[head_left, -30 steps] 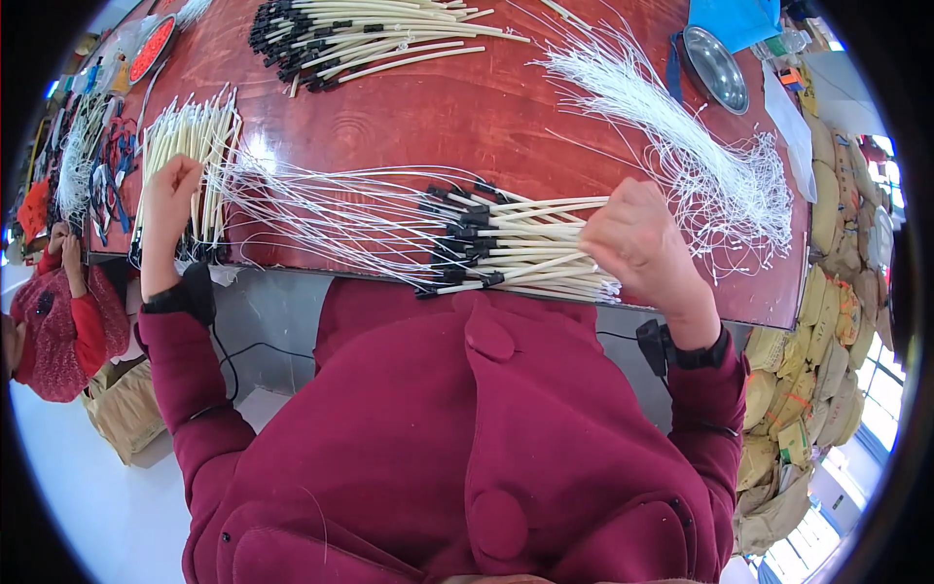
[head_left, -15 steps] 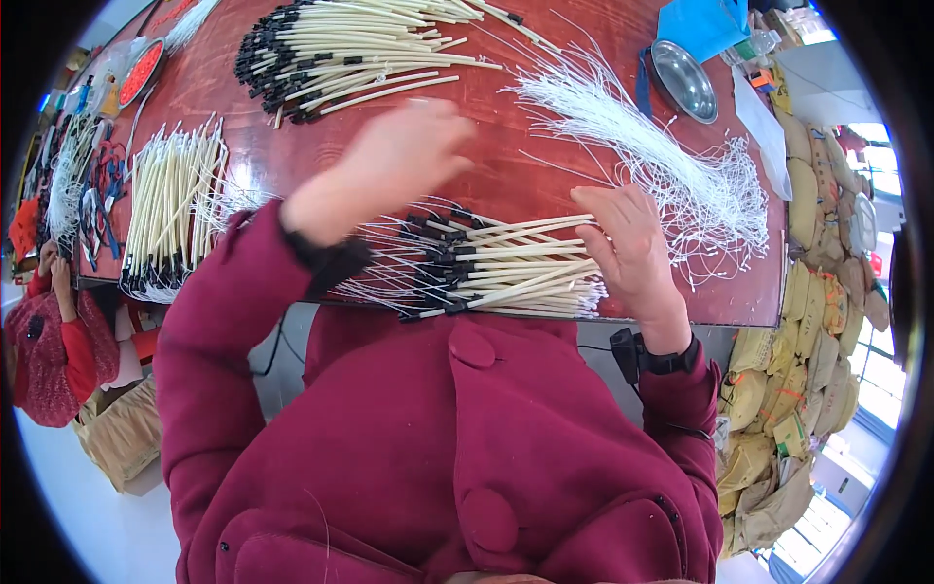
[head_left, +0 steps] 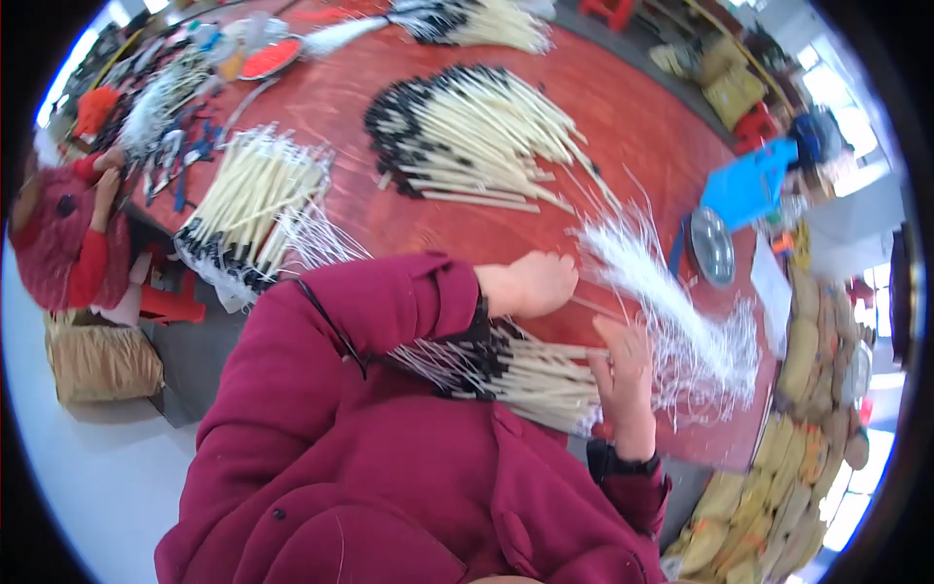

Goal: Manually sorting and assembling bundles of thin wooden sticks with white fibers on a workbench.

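Observation:
My left hand (head_left: 533,284) is above the table, reaching across from the left, with its fingers curled in. Whatever it may hold is hidden. Just right of it stretches a bundle of thin white cords (head_left: 662,282). At the table's near edge, my right hand (head_left: 626,375) is beside a row of cream tubes with black ends (head_left: 545,375). Its thumb stands apart from its raised fingers, close to the tubes' right ends. White strands (head_left: 428,362) fan out from the black ends, partly under my left sleeve.
Cream tubes with black ends form a large heap (head_left: 477,136) farther back and a stack (head_left: 258,200) at left. A metal dish (head_left: 712,245) and blue container (head_left: 749,185) stand at right. A person in red (head_left: 73,234) sits at far left. Filled sacks (head_left: 749,487) line the right.
The view has tilted and turned, showing more of the table's far side. My left hand has moved right, toward the white cord bundle, and its fingers are curled. My right hand stays by the tubes.

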{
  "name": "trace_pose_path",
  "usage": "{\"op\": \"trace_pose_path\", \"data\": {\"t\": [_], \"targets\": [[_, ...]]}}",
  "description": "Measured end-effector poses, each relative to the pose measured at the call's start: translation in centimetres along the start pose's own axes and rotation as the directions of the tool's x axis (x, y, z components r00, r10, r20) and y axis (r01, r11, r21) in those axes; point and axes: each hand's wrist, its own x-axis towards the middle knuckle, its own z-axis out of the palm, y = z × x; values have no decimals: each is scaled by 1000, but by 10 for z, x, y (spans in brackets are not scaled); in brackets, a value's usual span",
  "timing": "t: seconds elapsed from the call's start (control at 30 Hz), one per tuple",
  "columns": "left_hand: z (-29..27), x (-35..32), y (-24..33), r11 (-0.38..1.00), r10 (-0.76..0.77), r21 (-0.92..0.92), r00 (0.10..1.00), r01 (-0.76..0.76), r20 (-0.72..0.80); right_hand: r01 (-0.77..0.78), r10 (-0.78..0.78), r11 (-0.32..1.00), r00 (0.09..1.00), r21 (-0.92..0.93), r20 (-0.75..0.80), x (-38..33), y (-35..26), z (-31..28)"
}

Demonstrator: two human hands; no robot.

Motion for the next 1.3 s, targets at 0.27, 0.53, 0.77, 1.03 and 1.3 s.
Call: {"op": "trace_pose_path", "data": {"t": [0.27,0.53,0.77,1.03,1.3], "targets": [[-35,-50,-53,936,-232,-219,952,274,198,31,-31,999,998,4,-47,-3,-2,5],[-37,-52,-62,908,-215,-319,956,270,198,43,-43,999,999,14,-30,12,-5,10],[-33,-51,-64,905,-216,-326,956,272,200,50,-50,998,999,25,-13,14,-5,15],[-26,-45,-55,923,-172,-317,972,217,163,51,-51,997,999,-49,-3,0,-4,12],[-26,-63,-72,859,-237,-436,964,266,122,61,-57,995,997,-73,47,12,5,6]]}}
